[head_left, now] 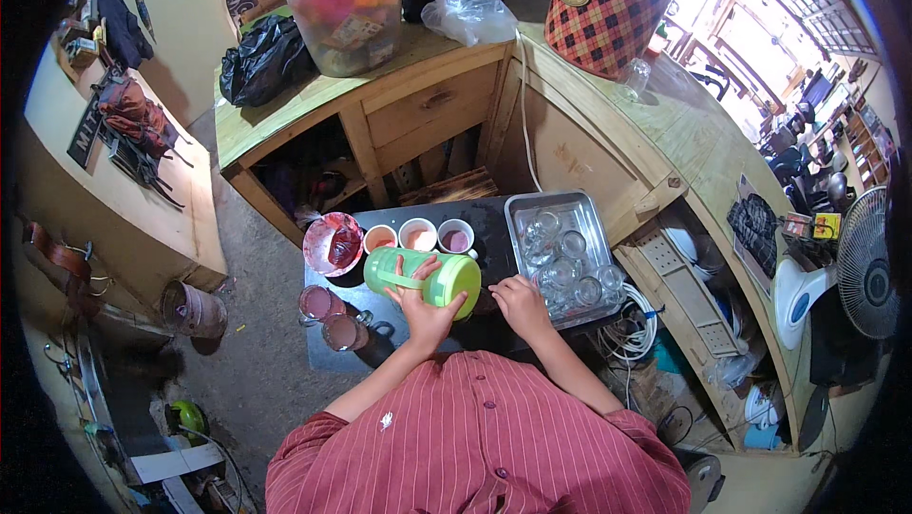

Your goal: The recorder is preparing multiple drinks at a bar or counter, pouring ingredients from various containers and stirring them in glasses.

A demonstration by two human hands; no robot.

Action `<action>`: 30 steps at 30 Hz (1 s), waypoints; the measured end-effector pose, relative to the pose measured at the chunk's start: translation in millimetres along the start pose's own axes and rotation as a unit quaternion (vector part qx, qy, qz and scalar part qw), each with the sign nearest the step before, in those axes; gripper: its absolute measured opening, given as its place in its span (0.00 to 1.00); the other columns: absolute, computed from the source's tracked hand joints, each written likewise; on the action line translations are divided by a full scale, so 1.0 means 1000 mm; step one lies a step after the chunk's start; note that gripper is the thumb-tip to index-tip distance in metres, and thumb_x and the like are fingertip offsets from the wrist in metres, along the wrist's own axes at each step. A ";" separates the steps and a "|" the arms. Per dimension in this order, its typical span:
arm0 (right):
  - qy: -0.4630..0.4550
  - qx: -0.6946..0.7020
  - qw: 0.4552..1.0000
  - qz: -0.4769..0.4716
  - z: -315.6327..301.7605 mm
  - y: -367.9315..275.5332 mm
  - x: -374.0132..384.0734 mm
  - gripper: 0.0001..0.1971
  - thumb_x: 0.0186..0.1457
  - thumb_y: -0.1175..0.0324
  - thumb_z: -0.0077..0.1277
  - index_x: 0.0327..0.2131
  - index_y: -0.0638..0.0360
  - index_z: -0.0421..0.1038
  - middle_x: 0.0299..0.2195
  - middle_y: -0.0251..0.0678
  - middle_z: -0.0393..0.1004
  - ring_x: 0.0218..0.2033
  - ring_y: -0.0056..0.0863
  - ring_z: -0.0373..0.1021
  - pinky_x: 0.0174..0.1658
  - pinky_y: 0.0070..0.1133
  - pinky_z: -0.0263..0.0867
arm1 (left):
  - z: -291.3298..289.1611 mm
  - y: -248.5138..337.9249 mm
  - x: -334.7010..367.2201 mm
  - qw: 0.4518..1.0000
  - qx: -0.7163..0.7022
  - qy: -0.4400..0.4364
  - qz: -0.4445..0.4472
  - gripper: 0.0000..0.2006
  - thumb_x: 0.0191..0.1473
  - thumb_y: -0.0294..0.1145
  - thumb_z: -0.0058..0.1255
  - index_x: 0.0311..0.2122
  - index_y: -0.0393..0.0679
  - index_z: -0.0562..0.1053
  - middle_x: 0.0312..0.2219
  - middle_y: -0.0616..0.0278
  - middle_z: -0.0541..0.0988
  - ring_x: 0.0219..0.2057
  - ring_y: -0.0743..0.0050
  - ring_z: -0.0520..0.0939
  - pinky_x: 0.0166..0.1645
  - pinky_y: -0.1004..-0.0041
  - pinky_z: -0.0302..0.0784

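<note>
My left hand (426, 305) is closed around a green plastic pitcher (391, 270), which lies tilted on its side in the air, its round light-green end toward me. Behind it stand three white cups (418, 234) in a row, with pinkish contents. To the right of the pitcher, my right hand (522, 307) has its fingers pressed together; whatever they hold is too small to make out. Two glass mugs (345, 332) of brownish-pink drink are at the left. Beyond them sits a pink-and-white bowl (317, 260) with something dark red in plastic.
A metal tray (514, 219) of several clear glasses stands right of the dark tabletop (328, 359). A wooden counter (432, 67) wraps around behind, bearing a pink-lidded tub (332, 10) and a plaid container (598, 15). Coiled white cable (638, 338) hangs by the tray; a fan (866, 262) stands far right.
</note>
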State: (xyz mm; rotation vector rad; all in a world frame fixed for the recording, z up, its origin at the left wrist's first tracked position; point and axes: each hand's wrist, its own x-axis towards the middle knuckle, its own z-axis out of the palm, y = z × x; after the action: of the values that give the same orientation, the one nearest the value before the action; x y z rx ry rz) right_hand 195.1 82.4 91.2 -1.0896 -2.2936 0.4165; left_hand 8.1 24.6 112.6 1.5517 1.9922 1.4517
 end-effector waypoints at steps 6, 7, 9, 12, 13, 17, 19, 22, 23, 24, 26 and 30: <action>-0.061 0.016 0.998 0.018 0.012 0.005 0.001 0.04 0.43 0.71 0.57 0.26 0.59 0.77 0.27 0.34 0.75 0.32 0.34 0.70 0.37 0.29 0.66 | -0.001 -0.001 0.000 1.000 -0.011 0.002 0.000 0.30 0.29 0.35 0.68 0.44 0.47 0.71 0.48 0.59 0.73 0.62 0.48 0.52 0.62 0.47 0.35; -0.031 0.007 0.999 0.005 0.014 0.006 0.002 0.04 0.43 0.71 0.57 0.25 0.59 0.77 0.27 0.34 0.75 0.32 0.33 0.70 0.36 0.29 0.66 | -0.001 -0.001 0.000 1.000 -0.011 0.002 0.000 0.30 0.29 0.35 0.68 0.44 0.47 0.71 0.48 0.59 0.73 0.62 0.48 0.52 0.62 0.47 0.35; -0.003 -0.002 1.000 -0.009 0.013 0.004 0.003 0.04 0.43 0.70 0.57 0.25 0.59 0.77 0.27 0.34 0.76 0.32 0.33 0.70 0.35 0.29 0.65 | -0.002 -0.001 0.000 1.000 -0.007 -0.002 -0.004 0.30 0.29 0.35 0.68 0.44 0.47 0.71 0.48 0.59 0.73 0.62 0.48 0.53 0.62 0.47 0.35; -0.022 -0.083 0.996 0.012 0.013 0.004 0.001 0.04 0.43 0.70 0.56 0.24 0.58 0.77 0.28 0.34 0.76 0.31 0.33 0.70 0.36 0.29 0.64 | -0.003 0.001 0.001 1.000 -0.008 0.002 0.004 0.30 0.29 0.35 0.68 0.43 0.47 0.71 0.48 0.59 0.74 0.62 0.48 0.53 0.62 0.47 0.35; -0.033 -0.057 0.998 0.008 0.018 0.008 -0.002 0.04 0.43 0.69 0.56 0.24 0.58 0.77 0.28 0.33 0.76 0.32 0.33 0.70 0.36 0.30 0.64 | -0.003 0.002 0.001 1.000 -0.009 0.002 0.004 0.30 0.29 0.35 0.68 0.43 0.47 0.71 0.48 0.59 0.74 0.62 0.48 0.53 0.62 0.47 0.35; 0.004 -0.071 0.997 0.019 0.013 -0.001 0.002 0.04 0.44 0.70 0.55 0.23 0.57 0.76 0.26 0.32 0.76 0.32 0.32 0.69 0.37 0.30 0.62 | -0.004 0.001 0.001 1.000 -0.005 0.004 0.010 0.30 0.28 0.35 0.68 0.43 0.47 0.71 0.47 0.59 0.74 0.62 0.48 0.54 0.61 0.47 0.35; -0.006 -0.059 0.998 0.022 0.017 0.004 0.002 0.04 0.44 0.70 0.55 0.23 0.57 0.76 0.26 0.32 0.76 0.32 0.31 0.69 0.37 0.29 0.61 | -0.004 0.002 0.001 1.000 -0.006 0.002 0.006 0.30 0.28 0.35 0.68 0.43 0.47 0.71 0.47 0.59 0.74 0.62 0.48 0.54 0.61 0.47 0.35; 0.000 -0.033 0.999 0.015 0.021 0.006 0.003 0.03 0.44 0.70 0.55 0.23 0.57 0.76 0.25 0.32 0.76 0.32 0.31 0.69 0.37 0.29 0.60 | -0.004 0.002 0.001 1.000 -0.004 0.001 0.010 0.30 0.29 0.35 0.68 0.43 0.47 0.71 0.47 0.59 0.74 0.62 0.48 0.54 0.62 0.46 0.34; 0.015 -0.017 1.000 0.001 0.021 0.005 0.006 0.03 0.44 0.70 0.55 0.23 0.57 0.77 0.25 0.32 0.76 0.32 0.30 0.69 0.38 0.28 0.60 | -0.004 0.000 0.001 1.000 -0.023 0.002 0.003 0.29 0.29 0.35 0.68 0.43 0.49 0.71 0.48 0.62 0.74 0.62 0.49 0.52 0.60 0.41 0.29; 0.015 -0.017 1.000 0.000 0.020 0.004 0.007 0.03 0.44 0.70 0.55 0.23 0.57 0.77 0.25 0.32 0.76 0.32 0.30 0.69 0.38 0.28 0.60 | -0.004 -0.002 0.001 0.999 -0.042 0.003 -0.005 0.29 0.29 0.34 0.67 0.43 0.50 0.72 0.48 0.66 0.74 0.63 0.50 0.51 0.59 0.36 0.24; -0.004 -0.089 0.995 0.040 0.014 0.003 0.008 0.04 0.44 0.69 0.55 0.22 0.56 0.77 0.24 0.31 0.76 0.32 0.30 0.69 0.38 0.28 0.59 | -0.005 -0.004 0.001 0.999 -0.037 0.006 0.001 0.29 0.29 0.34 0.68 0.43 0.50 0.72 0.48 0.66 0.74 0.63 0.50 0.51 0.59 0.36 0.23; 0.007 -0.013 1.000 0.003 0.018 0.008 0.007 0.04 0.44 0.68 0.54 0.22 0.55 0.77 0.23 0.31 0.75 0.31 0.30 0.69 0.38 0.29 0.59 | -0.005 -0.006 0.001 0.999 -0.031 0.014 0.006 0.29 0.29 0.34 0.68 0.43 0.50 0.72 0.48 0.66 0.74 0.63 0.50 0.51 0.59 0.37 0.23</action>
State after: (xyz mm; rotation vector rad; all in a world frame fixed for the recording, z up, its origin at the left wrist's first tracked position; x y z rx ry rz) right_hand 185.4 92.6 75.6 -1.1078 -2.2899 0.3809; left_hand 0.4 22.4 110.3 1.5296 1.9360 1.5323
